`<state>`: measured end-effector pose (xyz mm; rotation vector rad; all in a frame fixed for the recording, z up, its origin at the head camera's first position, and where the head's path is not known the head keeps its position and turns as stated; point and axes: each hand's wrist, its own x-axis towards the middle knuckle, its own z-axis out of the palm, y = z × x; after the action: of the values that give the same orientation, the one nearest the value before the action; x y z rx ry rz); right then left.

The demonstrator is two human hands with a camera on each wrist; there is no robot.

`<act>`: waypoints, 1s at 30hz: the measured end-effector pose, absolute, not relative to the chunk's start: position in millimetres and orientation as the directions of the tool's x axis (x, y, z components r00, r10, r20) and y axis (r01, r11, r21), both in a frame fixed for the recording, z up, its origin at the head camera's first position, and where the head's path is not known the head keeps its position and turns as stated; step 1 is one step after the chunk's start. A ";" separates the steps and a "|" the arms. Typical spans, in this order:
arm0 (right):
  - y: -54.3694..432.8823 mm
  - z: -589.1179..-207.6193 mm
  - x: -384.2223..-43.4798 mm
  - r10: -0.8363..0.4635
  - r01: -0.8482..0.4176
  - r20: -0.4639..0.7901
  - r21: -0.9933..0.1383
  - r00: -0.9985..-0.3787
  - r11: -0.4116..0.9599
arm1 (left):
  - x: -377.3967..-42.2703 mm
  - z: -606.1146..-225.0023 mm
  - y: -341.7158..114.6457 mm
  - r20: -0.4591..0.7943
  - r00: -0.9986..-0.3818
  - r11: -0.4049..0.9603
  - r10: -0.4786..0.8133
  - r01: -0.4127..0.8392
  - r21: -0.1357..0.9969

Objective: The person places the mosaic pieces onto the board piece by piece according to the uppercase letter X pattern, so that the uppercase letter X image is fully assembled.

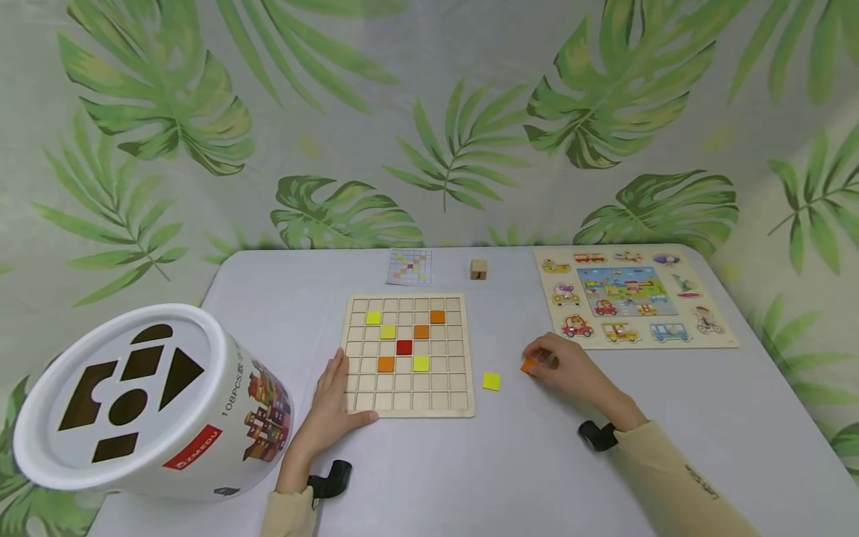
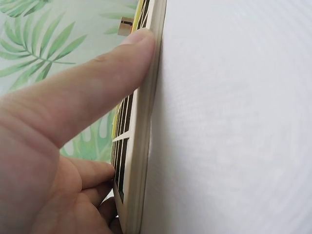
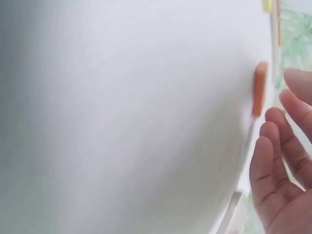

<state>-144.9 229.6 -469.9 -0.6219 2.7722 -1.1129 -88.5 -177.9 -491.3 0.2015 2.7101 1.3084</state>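
A wooden grid board (image 1: pixel 439 403) lies in the middle of the table with several yellow and orange tiles and one red tile (image 1: pixel 404 347) in its squares. My left hand (image 1: pixel 327 412) rests at its near left corner, thumb on the near edge, fingers along the left side. In the left wrist view, the thumb (image 2: pixel 105 73) presses the board's edge (image 2: pixel 139 161). To the right, my right hand (image 1: pixel 570 368) hovers over a loose orange tile (image 1: pixel 527 365). The right wrist view shows that orange tile (image 3: pixel 260 90) apart from the fingers (image 3: pixel 263 165). A loose yellow tile (image 1: pixel 491 381) lies between board and right hand.
A patterned grid card (image 1: pixel 409 267) and a small wooden cube (image 1: pixel 479 269) sit behind the board. At the back right lies a vehicle picture puzzle (image 1: pixel 718 341). The big white bucket (image 1: pixel 194 485) with shaped holes stands at the left.
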 end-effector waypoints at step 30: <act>86.5 -452.2 -155.7 -0.634 -0.496 0.045 -0.668 -0.772 0.556 | -87.8 -491.7 -178.6 -0.053 -0.984 0.612 0.168 0.062 0.788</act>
<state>-155.7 86.5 -452.2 -0.9526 2.5885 -1.0161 -87.8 -178.6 -491.7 0.1943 2.7098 1.3182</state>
